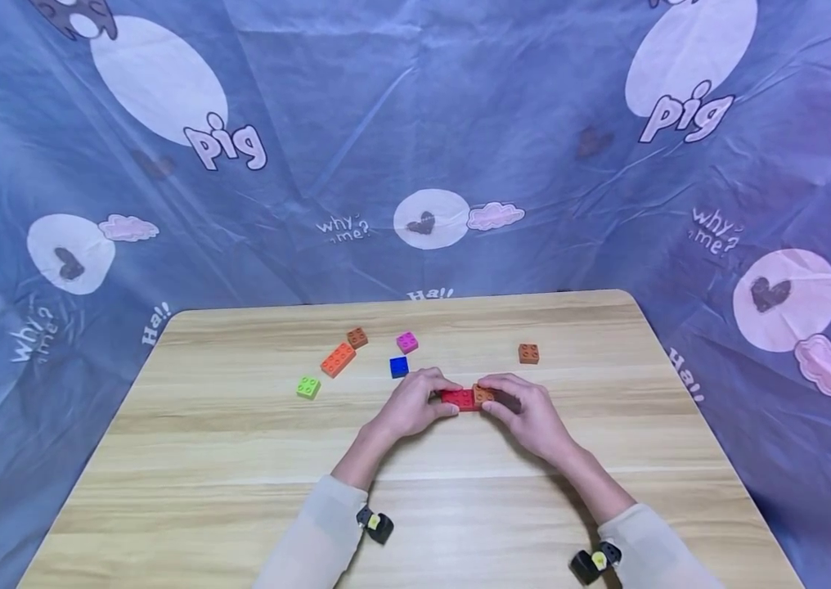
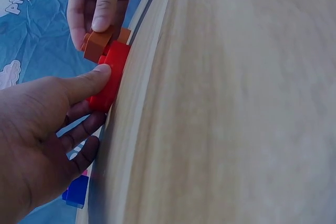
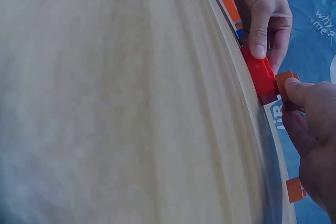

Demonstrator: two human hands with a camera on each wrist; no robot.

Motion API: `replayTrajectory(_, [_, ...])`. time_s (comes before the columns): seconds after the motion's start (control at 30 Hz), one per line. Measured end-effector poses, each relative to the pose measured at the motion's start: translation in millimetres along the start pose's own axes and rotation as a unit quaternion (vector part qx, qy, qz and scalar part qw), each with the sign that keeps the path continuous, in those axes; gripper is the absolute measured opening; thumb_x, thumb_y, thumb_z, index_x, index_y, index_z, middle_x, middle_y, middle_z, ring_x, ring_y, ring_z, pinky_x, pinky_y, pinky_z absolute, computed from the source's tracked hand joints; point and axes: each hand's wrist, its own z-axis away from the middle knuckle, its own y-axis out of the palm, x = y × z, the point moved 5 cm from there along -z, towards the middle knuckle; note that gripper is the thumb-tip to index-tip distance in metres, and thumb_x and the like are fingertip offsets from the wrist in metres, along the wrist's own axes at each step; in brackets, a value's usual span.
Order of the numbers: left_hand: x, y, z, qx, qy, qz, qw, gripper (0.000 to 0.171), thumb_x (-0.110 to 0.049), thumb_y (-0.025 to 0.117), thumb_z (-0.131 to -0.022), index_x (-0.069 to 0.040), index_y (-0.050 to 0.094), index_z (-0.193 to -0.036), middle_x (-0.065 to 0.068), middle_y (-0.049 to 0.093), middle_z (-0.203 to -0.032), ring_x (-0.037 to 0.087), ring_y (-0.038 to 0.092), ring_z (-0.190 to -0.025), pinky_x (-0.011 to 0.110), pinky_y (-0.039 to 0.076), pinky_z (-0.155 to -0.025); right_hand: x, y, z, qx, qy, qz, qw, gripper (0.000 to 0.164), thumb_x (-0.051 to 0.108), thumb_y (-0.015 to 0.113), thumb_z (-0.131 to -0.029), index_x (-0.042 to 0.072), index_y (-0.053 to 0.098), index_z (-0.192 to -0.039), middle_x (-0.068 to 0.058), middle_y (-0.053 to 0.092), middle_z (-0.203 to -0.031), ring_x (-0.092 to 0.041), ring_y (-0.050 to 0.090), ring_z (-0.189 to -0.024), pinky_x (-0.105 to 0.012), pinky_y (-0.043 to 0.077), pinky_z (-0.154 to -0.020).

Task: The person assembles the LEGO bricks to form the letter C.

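Red brick sits on the table directly between the two hands, mid-table. Left hand pinches its left end: thumb on the near side, fingers curled round the far side (clear in the left wrist view, thumb tip flat against the red). Right hand pinches a small brown brick that touches the right end of the red one; thumb on top of it in the right wrist view. Whether the brown one is seated on the red studs or only butted against it, I cannot tell.

Loose bricks all lie beyond the hands, none between hands and the person:
- blue just past the left knuckles, nearest
- pink further out behind blue
- green off to the left of the left hand
- orange and a brown one beyond and left
- another brown just beyond the right hand, apart from it

Open room: wide bare wood on the near side of both hands and out to either side edge. Far edge of the table lies past the loose bricks, cloth backdrop rising behind it.
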Motion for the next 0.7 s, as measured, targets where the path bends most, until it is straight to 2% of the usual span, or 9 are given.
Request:
replayTrajectory(0.23, [0.7,0.0,-0.7,-0.004,0.004,0.007,1.0000,0.036,-0.023,0.086,-0.091,-0.013,0.079,-0.125,-0.004,0.072,-0.100,0.014,0.063,-0.093,0.026,0.052,-0.082,0.7,0.6,-1.8,0.007,-0.002,0.002,1.000,0.036,0.005,0.083,-0.091,0.010,0.076,-0.126,-0.001,0.075,-0.126,-0.025,0.070,-0.121,-0.037,0.056,-0.106])
replayTrajectory(0.43, [1.2,0.2,-1.2,-0.002,0.005,0.005,1.0000,0.037,-0.024,0.086,-0.091,-0.014,0.079,-0.125,-0.004,0.072,-0.100,0.013,0.062,-0.093,0.026,0.051,-0.082,3.8,0.6,-3.9,0.008,-0.005,0.007,1.000,0.035,0.005,0.083,-0.090,0.012,0.077,-0.124,-0.002,0.075,-0.125,-0.026,0.070,-0.120,-0.044,0.057,-0.104])
replayTrajectory(0.7, [2.1,-0.6,-0.6,-0.010,0.014,0.014,0.9998,0.036,-0.022,0.087,-0.090,-0.013,0.079,-0.124,-0.004,0.072,-0.098,0.015,0.063,-0.091,0.028,0.052,-0.080,2.9,2.3,-4.8,0.017,-0.010,0.011,1.000,0.034,0.006,0.083,-0.091,0.012,0.077,-0.125,-0.002,0.075,-0.126,-0.027,0.070,-0.121,-0.047,0.056,-0.106])
